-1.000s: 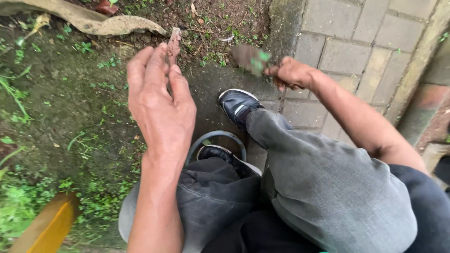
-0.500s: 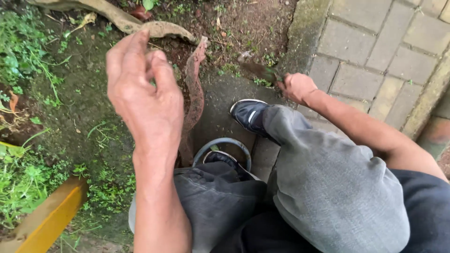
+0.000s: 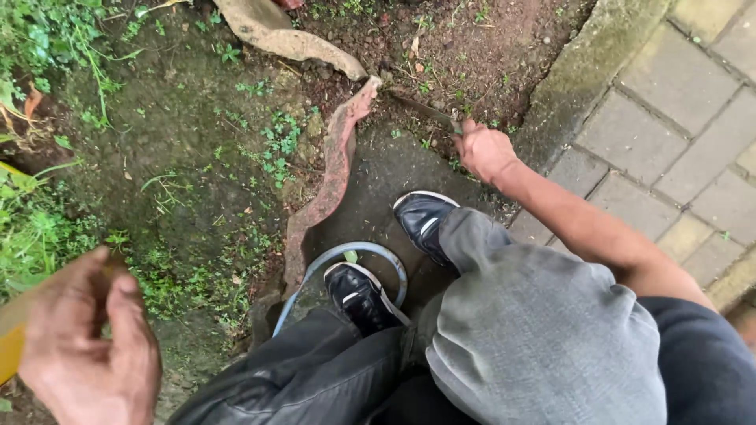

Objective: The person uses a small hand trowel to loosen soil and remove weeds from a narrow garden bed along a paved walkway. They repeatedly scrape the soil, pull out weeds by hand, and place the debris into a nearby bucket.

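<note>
- Dark blade tool (image 3: pixel 421 109) sat in the upper centre of the frame, its tip in bare soil beside the mossy stone kerb (image 3: pixel 579 75); it was blurred and its kind was unclear.
- Right hand (image 3: pixel 482 151) was closed in a fist around the tool's handle, knuckles up, forearm running to the lower right.
- Left hand (image 3: pixel 90 346) was at the lower left, fingers curled loosely inward, blurred; whether it gripped anything could not be told. A yellow object (image 3: pixel 12 346) showed just behind it at the frame edge.
- A long curled brown leaf sheath (image 3: pixel 331 177) lay on the ground from the tool down toward the shoes.
- Two black shoes (image 3: pixel 421 220) stood on dark soil at centre, a blue-grey hose loop (image 3: pixel 346 256) around the nearer one.
- Grey paving bricks (image 3: pixel 669 134) filled the upper right; green weeds (image 3: pixel 39 228) lined the left edge.
</note>
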